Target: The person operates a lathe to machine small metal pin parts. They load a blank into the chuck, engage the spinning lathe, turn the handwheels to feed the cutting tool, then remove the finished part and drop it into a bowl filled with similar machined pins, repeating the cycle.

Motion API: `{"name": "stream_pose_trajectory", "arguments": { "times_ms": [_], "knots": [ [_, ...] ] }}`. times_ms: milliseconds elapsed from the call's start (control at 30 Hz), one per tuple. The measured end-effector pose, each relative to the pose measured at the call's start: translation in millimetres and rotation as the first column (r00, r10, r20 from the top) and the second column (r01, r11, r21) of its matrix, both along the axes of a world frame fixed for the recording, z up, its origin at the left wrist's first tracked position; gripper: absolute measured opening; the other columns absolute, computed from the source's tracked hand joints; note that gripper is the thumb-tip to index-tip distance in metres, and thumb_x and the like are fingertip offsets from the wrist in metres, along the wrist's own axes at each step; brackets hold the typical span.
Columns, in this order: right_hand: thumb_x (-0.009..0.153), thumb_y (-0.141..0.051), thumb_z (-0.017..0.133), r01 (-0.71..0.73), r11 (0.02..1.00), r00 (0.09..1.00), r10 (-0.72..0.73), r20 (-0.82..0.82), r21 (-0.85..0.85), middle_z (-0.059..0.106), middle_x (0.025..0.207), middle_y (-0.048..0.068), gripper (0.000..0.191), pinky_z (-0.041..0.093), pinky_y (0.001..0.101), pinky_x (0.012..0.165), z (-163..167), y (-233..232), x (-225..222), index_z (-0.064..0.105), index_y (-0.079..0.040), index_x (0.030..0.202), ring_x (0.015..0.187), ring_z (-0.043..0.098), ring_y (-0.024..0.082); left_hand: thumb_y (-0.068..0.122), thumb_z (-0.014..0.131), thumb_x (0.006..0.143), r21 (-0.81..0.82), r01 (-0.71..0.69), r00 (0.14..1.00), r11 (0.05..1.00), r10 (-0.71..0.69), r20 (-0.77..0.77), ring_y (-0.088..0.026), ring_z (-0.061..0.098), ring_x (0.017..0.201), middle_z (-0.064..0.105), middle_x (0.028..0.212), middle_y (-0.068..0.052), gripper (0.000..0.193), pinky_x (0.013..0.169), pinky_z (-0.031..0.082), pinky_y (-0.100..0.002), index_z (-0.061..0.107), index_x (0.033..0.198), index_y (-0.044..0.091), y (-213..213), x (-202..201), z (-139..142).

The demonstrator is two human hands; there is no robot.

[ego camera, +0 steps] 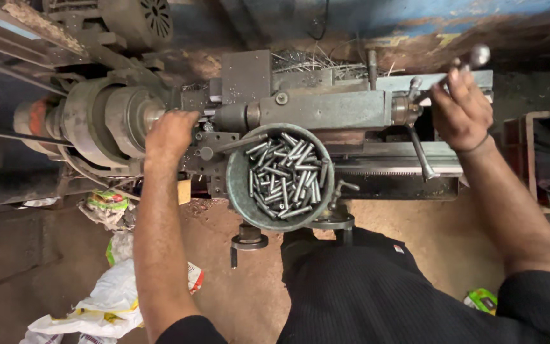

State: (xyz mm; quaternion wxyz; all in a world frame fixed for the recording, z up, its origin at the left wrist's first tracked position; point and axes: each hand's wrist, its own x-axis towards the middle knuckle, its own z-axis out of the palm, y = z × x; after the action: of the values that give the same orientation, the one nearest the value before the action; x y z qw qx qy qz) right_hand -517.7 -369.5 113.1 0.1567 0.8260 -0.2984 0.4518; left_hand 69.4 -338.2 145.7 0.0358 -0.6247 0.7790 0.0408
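Note:
I look straight down on a grey metal lathe (326,108). My left hand (170,132) reaches in beside the round chuck (119,118), fingers curled at its face; whether it holds a part is hidden. My right hand (461,107) grips a lever handle with a round knob (479,56) at the tailstock end. A round metal bowl (240,185) rests on the carriage between my arms, filled with several short steel pins (282,175).
A long lever (419,151) hangs from the tailstock. Handwheels (249,241) stick out below the bowl. White and green plastic bags (106,299) lie on the dirt floor at left. Metal shavings pile behind the lathe.

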Motion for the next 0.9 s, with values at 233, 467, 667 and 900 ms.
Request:
{"name": "stream_pose_trajectory", "arguments": {
  "times_ms": [233, 467, 667, 900],
  "knots": [
    [0.089, 0.0, 0.063, -0.05, 0.639, 0.994, -0.04, 0.098, 0.768, 0.065, 0.131, 0.024, 0.048, 0.052, 0.0461, 0.107, -40, 11, -3, 0.065, 0.001, 0.137, 0.122, 0.064, 0.043, 0.009, 0.051, 0.093, 0.005, 0.019, 1.0, 1.0, -0.019, -0.018, -0.037, 0.068, 0.103, 0.073, 0.109, -0.016, 0.029, 0.087, 0.054, -0.05, 0.074, 0.111, 0.012, 1, -2, 3],
    [0.094, -0.008, 0.059, -0.803, 0.137, 0.525, -0.295, 0.798, 0.58, 0.073, 0.081, 0.021, 0.027, 0.052, 0.0329, 0.081, -49, 116, -92, 0.079, 0.01, 0.096, 0.079, 0.066, 0.022, 0.016, 0.051, 0.101, 0.1, -0.111, 0.993, 0.989, 0.106, 0.053, -0.039, 0.066, 0.105, 0.071, 0.11, -0.017, 0.022, 0.087, 0.053, -0.052, 0.071, 0.107, 0.01, -1, -5, 7],
    [0.102, -0.019, 0.061, -0.136, 0.441, 0.958, -0.168, 0.23, 0.887, 0.06, 0.135, 0.02, 0.051, 0.048, 0.0357, 0.088, -81, 67, -39, 0.053, 0.001, 0.148, 0.102, 0.058, 0.025, 0.015, 0.071, 0.086, -0.405, 0.017, 0.983, 0.914, -0.09, -0.163, -0.039, 0.068, 0.102, 0.072, 0.111, -0.018, 0.035, 0.087, 0.055, -0.048, 0.072, 0.117, 0.0, 39, -13, 25],
    [0.11, -0.019, 0.054, -0.215, 0.53, 0.942, -0.111, 0.318, 0.82, 0.066, 0.099, 0.017, 0.021, 0.052, 0.0366, 0.084, -111, 26, -1, 0.065, -0.003, 0.115, 0.089, 0.064, 0.027, 0.023, 0.067, 0.104, -0.244, -0.759, 0.61, 0.603, 0.53, -0.589, -0.032, 0.066, 0.078, 0.071, 0.089, -0.017, 0.022, 0.076, 0.052, -0.042, 0.073, 0.098, 0.003, 193, -13, -61]
  ]
}}
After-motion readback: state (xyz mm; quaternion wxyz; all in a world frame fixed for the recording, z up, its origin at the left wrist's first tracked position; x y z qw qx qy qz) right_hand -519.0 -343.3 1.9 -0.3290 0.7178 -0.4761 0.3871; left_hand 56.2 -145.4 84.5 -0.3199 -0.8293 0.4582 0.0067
